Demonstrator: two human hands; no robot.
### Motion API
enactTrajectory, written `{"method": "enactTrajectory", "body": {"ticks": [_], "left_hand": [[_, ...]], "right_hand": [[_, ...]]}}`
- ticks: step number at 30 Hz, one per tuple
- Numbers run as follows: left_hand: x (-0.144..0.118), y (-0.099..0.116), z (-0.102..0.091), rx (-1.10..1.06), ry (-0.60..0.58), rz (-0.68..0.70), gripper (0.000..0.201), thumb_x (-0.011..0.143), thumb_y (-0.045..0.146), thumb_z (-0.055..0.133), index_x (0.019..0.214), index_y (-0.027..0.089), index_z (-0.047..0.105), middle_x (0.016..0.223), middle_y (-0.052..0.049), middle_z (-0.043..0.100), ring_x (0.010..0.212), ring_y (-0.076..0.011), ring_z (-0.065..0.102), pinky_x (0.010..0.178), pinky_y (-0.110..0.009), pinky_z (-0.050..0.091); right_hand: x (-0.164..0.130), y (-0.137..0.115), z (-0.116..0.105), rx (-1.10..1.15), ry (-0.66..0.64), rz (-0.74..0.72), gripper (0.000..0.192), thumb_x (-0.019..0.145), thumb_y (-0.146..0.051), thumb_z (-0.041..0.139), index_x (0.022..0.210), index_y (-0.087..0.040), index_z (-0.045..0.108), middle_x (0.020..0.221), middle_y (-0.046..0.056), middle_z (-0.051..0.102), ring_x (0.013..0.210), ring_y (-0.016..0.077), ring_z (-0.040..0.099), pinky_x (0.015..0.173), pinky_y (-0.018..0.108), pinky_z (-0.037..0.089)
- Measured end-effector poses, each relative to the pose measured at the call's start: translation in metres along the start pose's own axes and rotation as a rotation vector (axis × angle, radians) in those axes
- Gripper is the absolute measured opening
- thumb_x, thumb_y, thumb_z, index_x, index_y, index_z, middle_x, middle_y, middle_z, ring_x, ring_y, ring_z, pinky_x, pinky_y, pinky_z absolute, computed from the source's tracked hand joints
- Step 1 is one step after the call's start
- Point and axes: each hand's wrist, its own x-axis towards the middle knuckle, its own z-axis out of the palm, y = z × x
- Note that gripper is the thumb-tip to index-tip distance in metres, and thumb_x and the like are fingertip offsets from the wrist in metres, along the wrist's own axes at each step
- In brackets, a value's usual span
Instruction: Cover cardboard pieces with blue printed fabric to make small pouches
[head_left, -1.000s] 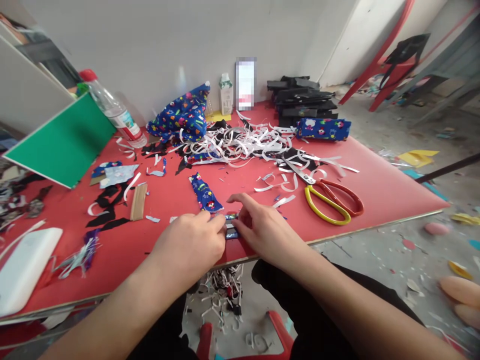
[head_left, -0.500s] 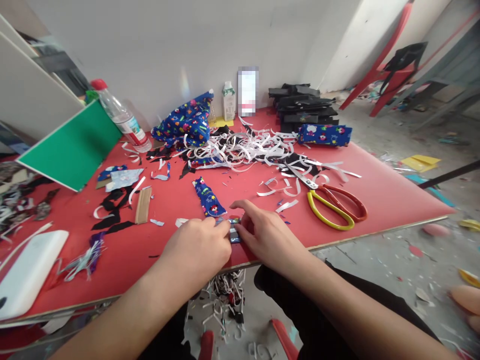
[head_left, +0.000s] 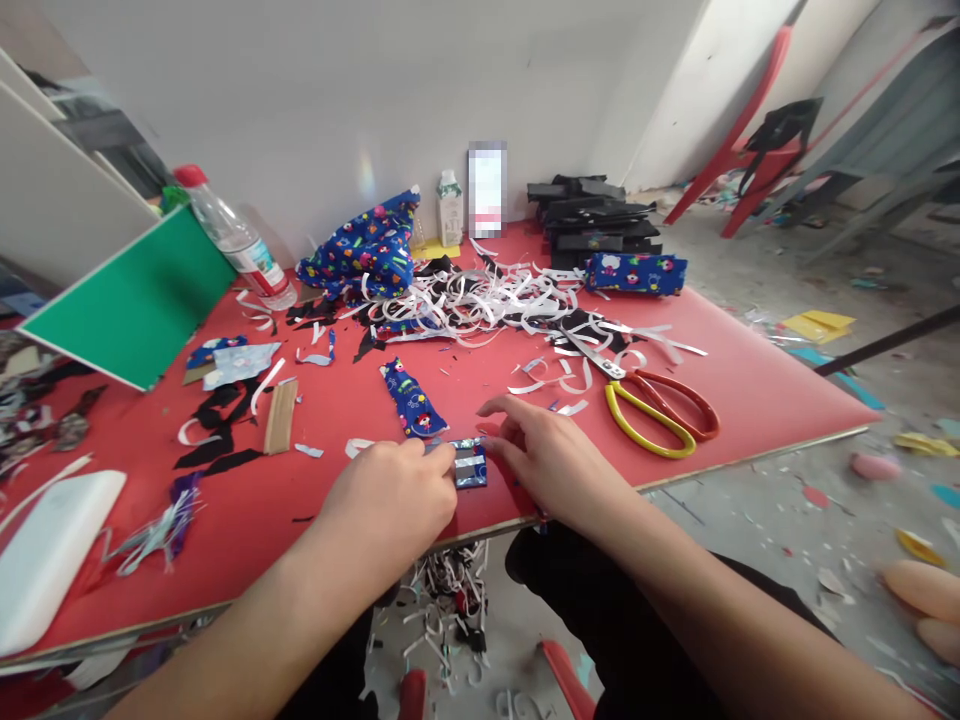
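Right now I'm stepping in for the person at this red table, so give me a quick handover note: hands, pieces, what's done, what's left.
Left hand: fingertips pinch the small blue printed fabric piece with a silver strip, near the red table's front edge.
Right hand: open, beside that piece; contact unclear.
Nearby: blue patterned fabric strip; red-and-yellow-handled scissors; heap of white paper strips.
Done: much trimming, judging by scraps.
Left: the small piece, in hand.

Plain white wall (head_left: 315, 90) behind a red table (head_left: 750, 380); grey concrete floor (head_left: 750, 270) strewn with scraps — red chair (head_left: 739, 150) and grey frame (head_left: 885, 150) far right; daylight.
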Motion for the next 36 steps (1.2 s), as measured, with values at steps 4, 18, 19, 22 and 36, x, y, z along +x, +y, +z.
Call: {"method": "enactTrajectory", "body": {"ticks": [4, 18, 19, 22, 36], "left_hand": [[-0.001, -0.002, 0.0, 0.011, 0.045, 0.011, 0.022, 0.079, -0.001, 0.071, 0.089, 0.018, 0.078, 0.079, -0.003, 0.069, 0.066, -0.0236, 0.067, 0.045, -0.035, 0.027], [-0.049, -0.038, 0.006, 0.105, 0.107, -0.027, 0.032, 0.085, -0.003, 0.064, 0.105, 0.019, 0.078, 0.079, 0.0, 0.069, 0.066, -0.0207, 0.066, 0.053, -0.034, 0.038], [-0.048, -0.037, 0.007, 0.111, 0.107, -0.026, 0.031, 0.086, -0.002, 0.065, 0.105, 0.019, 0.078, 0.078, 0.0, 0.068, 0.066, -0.021, 0.066, 0.053, -0.035, 0.039], [-0.047, -0.034, 0.008, 0.131, 0.114, -0.02, 0.03, 0.085, -0.001, 0.067, 0.103, 0.019, 0.079, 0.076, 0.0, 0.067, 0.063, -0.0214, 0.065, 0.051, -0.035, 0.04], [-0.062, -0.036, 0.038, 0.098, 0.193, 0.004, 0.041, 0.085, -0.006, 0.058, 0.115, 0.015, 0.077, 0.1, -0.007, 0.079, 0.072, -0.021, 0.073, 0.056, -0.033, 0.057]], "right_hand": [[0.005, -0.004, 0.003, -0.022, -0.013, -0.007, 0.024, 0.092, -0.025, 0.077, 0.114, -0.019, 0.072, 0.093, 0.006, 0.073, 0.082, 0.021, 0.066, 0.074, 0.032, 0.044], [0.01, -0.002, 0.006, -0.104, -0.076, 0.003, 0.022, 0.091, -0.024, 0.079, 0.112, -0.02, 0.075, 0.102, 0.008, 0.072, 0.089, 0.0232, 0.067, 0.078, 0.033, 0.044], [0.01, -0.002, 0.006, -0.104, -0.074, 0.006, 0.022, 0.091, -0.024, 0.079, 0.112, -0.02, 0.075, 0.103, 0.008, 0.072, 0.089, 0.0235, 0.067, 0.078, 0.033, 0.044], [0.01, -0.001, 0.006, -0.095, -0.063, 0.02, 0.023, 0.09, -0.024, 0.08, 0.111, -0.019, 0.075, 0.103, 0.008, 0.072, 0.09, 0.0237, 0.067, 0.078, 0.033, 0.045], [0.009, 0.002, 0.007, -0.061, -0.052, 0.023, 0.02, 0.09, -0.024, 0.08, 0.109, -0.021, 0.075, 0.098, 0.006, 0.073, 0.09, 0.0237, 0.069, 0.078, 0.034, 0.047]]}}
